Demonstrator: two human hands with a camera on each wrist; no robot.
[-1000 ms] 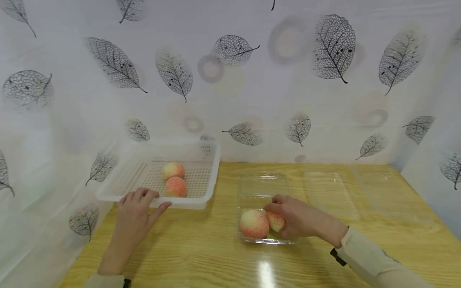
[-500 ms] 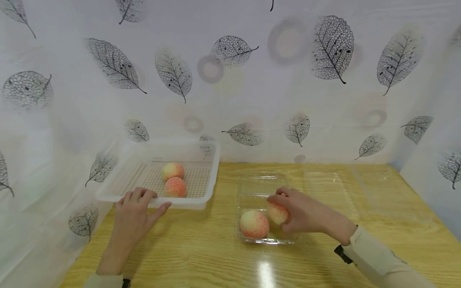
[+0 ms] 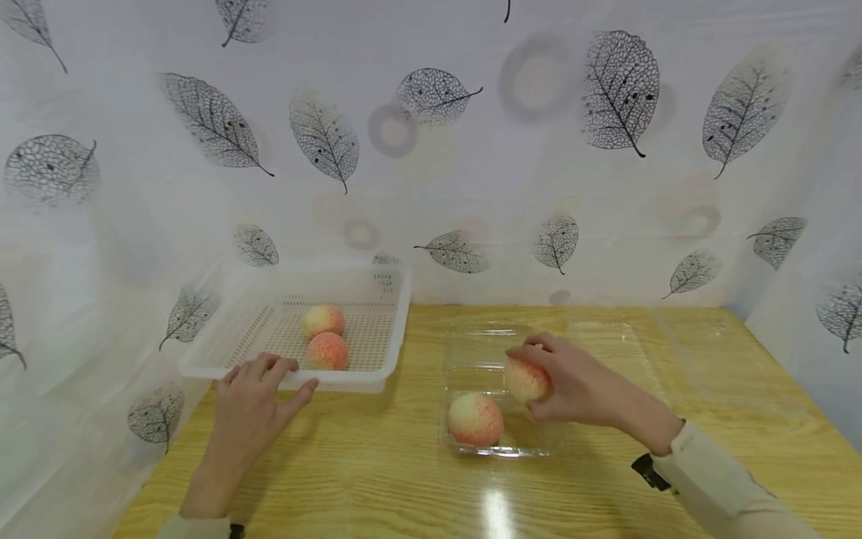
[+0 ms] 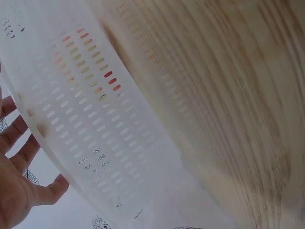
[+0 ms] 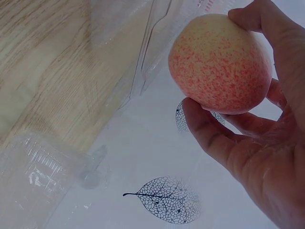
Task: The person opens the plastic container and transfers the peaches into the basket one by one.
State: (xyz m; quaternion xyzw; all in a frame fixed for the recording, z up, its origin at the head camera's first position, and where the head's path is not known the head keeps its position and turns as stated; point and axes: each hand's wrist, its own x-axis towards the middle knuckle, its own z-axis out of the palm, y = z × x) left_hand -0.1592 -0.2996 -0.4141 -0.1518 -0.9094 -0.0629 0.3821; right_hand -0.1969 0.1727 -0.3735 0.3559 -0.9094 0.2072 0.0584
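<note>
My right hand (image 3: 572, 382) holds a peach (image 3: 527, 380) with red speckles between thumb and fingers, just above a clear plastic clamshell box (image 3: 498, 451). In the right wrist view the fingertips pinch this peach (image 5: 219, 64) around its sides. A second peach (image 3: 475, 419) sits in the left front of the box. At the left, my left hand (image 3: 252, 412) grips the front rim of a white perforated basket (image 3: 364, 382). The left wrist view has its fingertips over the basket rim, with the thumb (image 4: 55, 191) near the edge. Two peaches (image 3: 327, 351) lie inside the basket.
Further clear plastic boxes (image 3: 616, 352) stand at the right of the wooden table (image 3: 377, 479), hard to make out. A pale curtain (image 3: 471, 172) with leaf prints hangs behind the table and along both sides.
The right hand has lifted its peach out of the spot beside the other peach, moving up and slightly right. The left hand has stayed at the basket rim.
</note>
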